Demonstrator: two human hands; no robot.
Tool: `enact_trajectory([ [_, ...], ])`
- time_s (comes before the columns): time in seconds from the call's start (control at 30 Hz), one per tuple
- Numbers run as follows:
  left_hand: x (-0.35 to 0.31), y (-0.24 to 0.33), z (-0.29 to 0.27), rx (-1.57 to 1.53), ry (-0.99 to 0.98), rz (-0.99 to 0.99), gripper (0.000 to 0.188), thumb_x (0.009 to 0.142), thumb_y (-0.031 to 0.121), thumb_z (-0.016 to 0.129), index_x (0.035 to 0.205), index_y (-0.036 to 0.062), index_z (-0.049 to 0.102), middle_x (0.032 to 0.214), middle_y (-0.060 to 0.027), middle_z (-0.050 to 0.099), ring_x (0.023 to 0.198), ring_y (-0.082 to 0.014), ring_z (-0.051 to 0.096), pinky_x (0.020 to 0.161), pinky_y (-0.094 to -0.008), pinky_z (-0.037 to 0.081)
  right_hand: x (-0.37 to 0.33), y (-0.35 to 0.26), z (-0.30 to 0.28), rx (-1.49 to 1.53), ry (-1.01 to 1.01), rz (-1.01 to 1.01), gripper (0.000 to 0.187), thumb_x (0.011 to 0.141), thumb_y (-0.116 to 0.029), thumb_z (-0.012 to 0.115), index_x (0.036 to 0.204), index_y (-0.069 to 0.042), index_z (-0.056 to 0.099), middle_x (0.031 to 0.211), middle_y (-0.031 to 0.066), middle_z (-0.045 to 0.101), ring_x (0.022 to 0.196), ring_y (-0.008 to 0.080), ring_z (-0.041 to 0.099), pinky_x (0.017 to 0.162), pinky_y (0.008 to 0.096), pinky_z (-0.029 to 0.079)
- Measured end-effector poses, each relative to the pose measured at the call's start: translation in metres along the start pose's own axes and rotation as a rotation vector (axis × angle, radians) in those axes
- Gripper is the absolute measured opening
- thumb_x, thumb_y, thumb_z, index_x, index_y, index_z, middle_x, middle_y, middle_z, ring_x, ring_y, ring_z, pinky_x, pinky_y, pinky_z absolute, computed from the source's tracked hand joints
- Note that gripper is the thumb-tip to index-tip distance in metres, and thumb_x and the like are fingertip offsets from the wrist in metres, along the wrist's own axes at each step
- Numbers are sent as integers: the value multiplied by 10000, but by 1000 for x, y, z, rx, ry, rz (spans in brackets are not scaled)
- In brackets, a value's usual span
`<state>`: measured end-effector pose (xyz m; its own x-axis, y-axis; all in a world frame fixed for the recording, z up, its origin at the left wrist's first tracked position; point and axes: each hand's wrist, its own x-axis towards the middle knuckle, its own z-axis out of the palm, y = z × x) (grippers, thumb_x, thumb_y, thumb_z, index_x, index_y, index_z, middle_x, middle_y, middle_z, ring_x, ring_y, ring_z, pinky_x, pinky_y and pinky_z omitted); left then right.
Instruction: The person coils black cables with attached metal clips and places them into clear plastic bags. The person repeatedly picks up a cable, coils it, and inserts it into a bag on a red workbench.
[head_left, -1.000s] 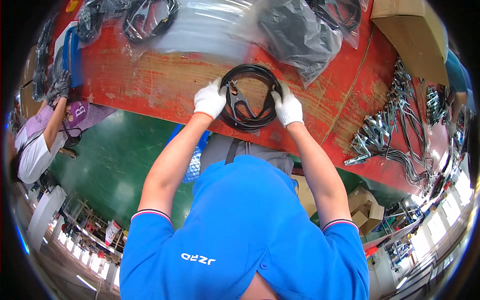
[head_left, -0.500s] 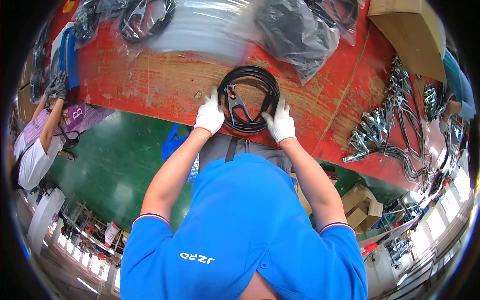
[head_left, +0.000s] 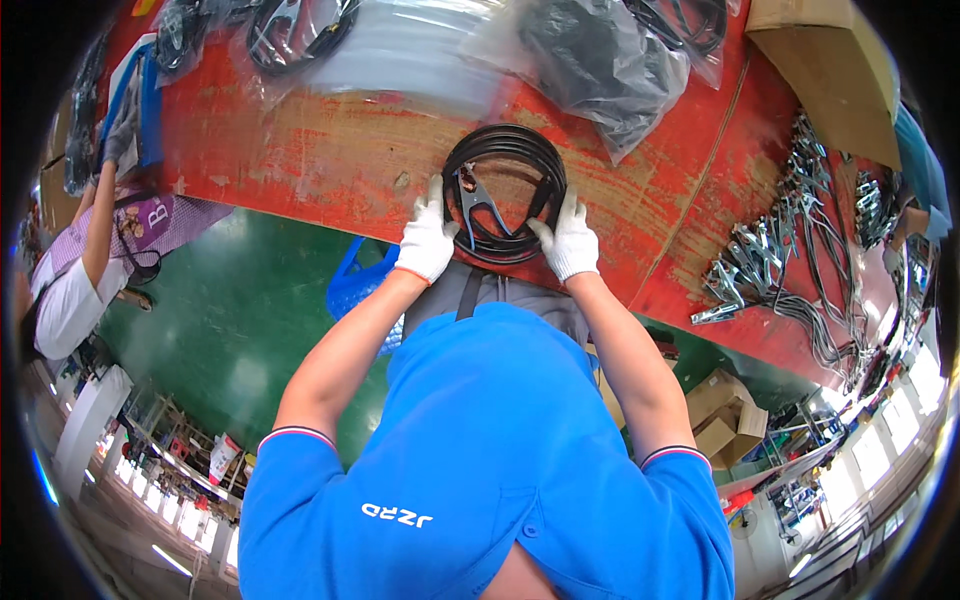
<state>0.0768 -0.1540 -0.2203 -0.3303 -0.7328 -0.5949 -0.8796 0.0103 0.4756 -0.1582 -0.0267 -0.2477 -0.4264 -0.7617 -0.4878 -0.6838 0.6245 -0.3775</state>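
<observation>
A coil of black cable (head_left: 508,141) lies on the worn red table, close to its near edge. Inside the ring sits a metal ground clamp (head_left: 481,204), its handles toward me. In a white glove, my left hand (head_left: 428,240) grips the coil's left side, fingers pointing away from me. My right hand (head_left: 570,242), gloved too, holds the right side with its thumb over the cable's inner edge. The undersides of the fingers are hidden.
Clear plastic bags (head_left: 400,50) lie stacked at the back, beside a bagged coil (head_left: 295,35) and a grey plastic bag (head_left: 625,80). Several clamps with cables (head_left: 765,260) spread at right, below a cardboard box (head_left: 825,75). A co-worker (head_left: 85,265) stands at far left.
Both my hands keep their places on the coil, which looks nearly unmoved apart from a slight shift of the view. At far left, the co-worker's gloved hands have moved up along a blue item.
</observation>
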Motion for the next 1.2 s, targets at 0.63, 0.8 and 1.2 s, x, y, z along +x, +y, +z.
enact_trajectory([
  [0.63, 65, 17, -4, 216, 304, 142, 365, 1028, 391, 567, 1336, 218, 655, 1094, -189, 690, 943, -428, 704, 778, -542, 559, 39, -13, -22, 20, 208, -43, 483, 1026, -487, 566, 1322, -106, 547, 1134, 234, 686, 849, 463, 716, 690, 542, 585],
  [0.8, 82, 21, -2, 14, 340, 40, 392, 986, 434, 631, 1231, 141, 721, 1124, -178, 737, 1024, -390, 720, 903, -469, 551, 62, -15, -26, -34, 127, -5, 475, 1029, -509, 543, 1249, -89, 566, 1093, 230, 699, 877, 460, 715, 739, 561, 573],
  [1.2, 85, 23, -23, -37, 270, 39, 426, 987, 459, 596, 1232, 146, 749, 1156, -157, 756, 1063, -389, 714, 922, -449, 554, 18, -99, 0, -27, 38, -344, 683, 776, -466, 813, 1266, -42, 597, 1061, 214, 661, 938, 382, 688, 830, 494, 561],
])
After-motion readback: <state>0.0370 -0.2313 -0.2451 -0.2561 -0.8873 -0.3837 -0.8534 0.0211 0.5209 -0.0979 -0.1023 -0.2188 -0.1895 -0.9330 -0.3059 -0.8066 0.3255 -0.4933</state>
